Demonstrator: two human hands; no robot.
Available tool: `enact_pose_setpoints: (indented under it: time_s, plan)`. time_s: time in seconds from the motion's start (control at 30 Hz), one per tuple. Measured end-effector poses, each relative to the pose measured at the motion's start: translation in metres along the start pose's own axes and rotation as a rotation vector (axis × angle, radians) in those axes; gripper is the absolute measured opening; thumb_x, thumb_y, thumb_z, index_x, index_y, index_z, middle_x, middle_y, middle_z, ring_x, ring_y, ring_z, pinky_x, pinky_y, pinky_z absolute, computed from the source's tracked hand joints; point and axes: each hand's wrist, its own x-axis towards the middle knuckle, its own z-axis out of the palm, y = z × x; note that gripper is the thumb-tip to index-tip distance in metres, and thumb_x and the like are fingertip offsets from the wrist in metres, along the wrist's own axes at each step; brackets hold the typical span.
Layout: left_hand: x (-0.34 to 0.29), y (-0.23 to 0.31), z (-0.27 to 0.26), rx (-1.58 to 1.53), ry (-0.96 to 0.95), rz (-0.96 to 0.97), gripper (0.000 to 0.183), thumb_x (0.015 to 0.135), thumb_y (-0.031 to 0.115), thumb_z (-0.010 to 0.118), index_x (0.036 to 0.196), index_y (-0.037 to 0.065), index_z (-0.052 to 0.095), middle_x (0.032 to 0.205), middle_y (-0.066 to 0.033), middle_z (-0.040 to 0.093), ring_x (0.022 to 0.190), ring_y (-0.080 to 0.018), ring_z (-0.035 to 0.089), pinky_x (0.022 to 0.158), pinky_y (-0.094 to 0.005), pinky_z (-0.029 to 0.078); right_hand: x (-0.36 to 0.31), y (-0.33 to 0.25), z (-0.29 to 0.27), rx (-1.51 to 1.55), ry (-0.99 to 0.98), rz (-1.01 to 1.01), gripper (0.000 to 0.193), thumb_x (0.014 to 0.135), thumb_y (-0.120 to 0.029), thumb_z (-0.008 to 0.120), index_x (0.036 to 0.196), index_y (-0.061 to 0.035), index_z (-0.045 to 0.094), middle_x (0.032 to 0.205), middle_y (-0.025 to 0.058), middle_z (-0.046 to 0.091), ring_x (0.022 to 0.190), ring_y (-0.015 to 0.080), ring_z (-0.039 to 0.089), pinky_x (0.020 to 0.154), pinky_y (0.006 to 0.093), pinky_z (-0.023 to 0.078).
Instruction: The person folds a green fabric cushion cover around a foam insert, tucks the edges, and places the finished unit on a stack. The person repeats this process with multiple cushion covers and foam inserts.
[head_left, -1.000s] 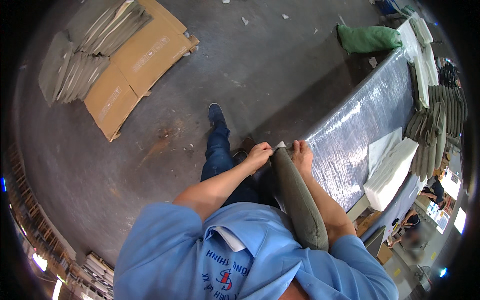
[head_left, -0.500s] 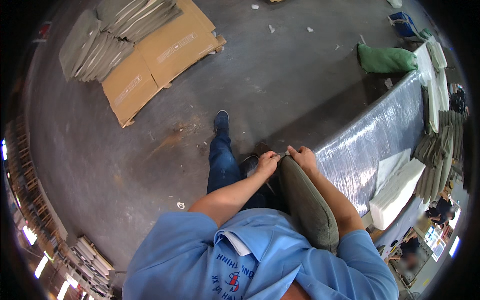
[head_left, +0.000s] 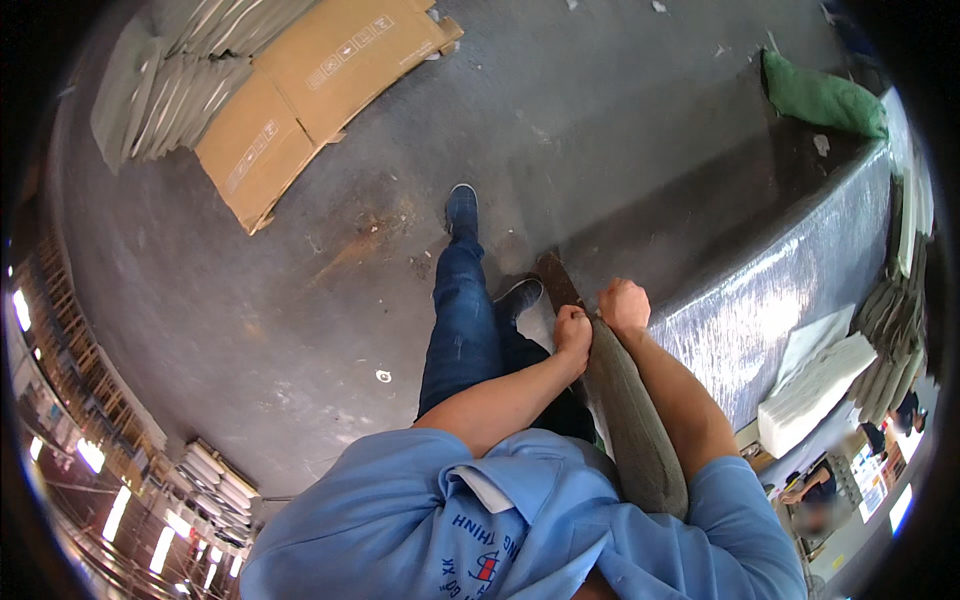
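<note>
A long grey-green fabric cushion (head_left: 637, 425) stands on edge in front of my body, between my forearms. Its near end rests against my shirt and its far end reaches my hands. My left hand (head_left: 574, 335) is closed in a fist on the left side of that far end, gripping the cover's edge. Close by on the right, my right hand (head_left: 624, 306) is also closed at the same end. The bit of fabric inside the fingers is mostly hidden.
Flattened cardboard (head_left: 290, 95) with a stack of grey covers (head_left: 165, 90) lies at the far left. To my right stands a plastic-wrapped block (head_left: 760, 300) bearing white padding (head_left: 815, 395) and grey cushions (head_left: 893, 335). Behind it sits a green sack (head_left: 822, 95). Another person (head_left: 812, 487) is at lower right.
My fingers have gone from pinching the cushion's far end to closed fists there. The cushion shows narrower and further right, and the whole view has shifted slightly.
</note>
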Motion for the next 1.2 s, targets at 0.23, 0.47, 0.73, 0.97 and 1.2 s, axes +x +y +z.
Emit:
enact_pose_setpoints:
  time_s: [0.23,0.47,0.73,0.97,1.2]
  plan:
    - [-0.007,0.029,0.003,0.444,0.104,0.135,0.034,0.096,0.037,0.059,0.1,0.004,0.068,0.104,-0.0213,0.072,0.101,-0.042,0.068,0.088,-0.0497,0.051,-0.006,0.008,-0.007,0.086,0.05,-0.015,0.028,0.089,-0.033,0.069,0.092,-0.0056,0.074,0.093,0.0201,0.074,0.091,0.042,0.072,0.083,0.0512,0.058]
    - [-0.017,0.077,0.024,0.59,0.009,0.304,0.042,0.101,0.043,0.054,0.106,0.003,0.068,0.107,-0.0231,0.072,0.104,-0.0451,0.066,0.089,-0.0517,0.05,0.0,0.018,-0.047,0.141,0.108,0.078,0.024,0.089,-0.032,0.071,0.091,-0.0075,0.073,0.092,0.0189,0.074,0.09,0.0405,0.072,0.082,0.0505,0.058]
    - [0.018,0.079,0.042,0.605,0.155,0.017,0.054,0.104,0.046,0.046,0.111,-0.003,0.068,0.12,-0.0264,0.069,0.116,-0.0459,0.063,0.099,-0.0509,0.047,0.027,0.018,-0.032,0.173,0.022,0.07,0.021,0.091,-0.026,0.064,0.091,-0.0073,0.073,0.093,0.0201,0.074,0.092,0.0414,0.072,0.082,0.0511,0.058]
    - [0.064,0.051,0.054,0.649,0.235,0.032,0.056,0.105,0.045,0.043,0.116,-0.002,0.071,0.129,-0.0255,0.066,0.119,-0.0464,0.061,0.103,-0.0508,0.047,0.04,0.02,-0.023,0.243,0.028,0.065,0.02,0.09,-0.024,0.061,0.09,-0.0083,0.073,0.092,0.0201,0.074,0.091,0.0417,0.072,0.081,0.0507,0.059]
    - [0.058,0.053,0.055,0.626,0.273,-0.011,0.059,0.104,0.045,0.043,0.111,-0.005,0.073,0.126,-0.0276,0.068,0.117,-0.0475,0.062,0.105,-0.0512,0.045,0.045,0.02,-0.012,0.325,-0.031,0.112,0.023,0.084,-0.018,0.063,0.1,-0.0123,0.078,0.098,0.0199,0.075,0.096,0.0388,0.073,0.088,0.0486,0.059]
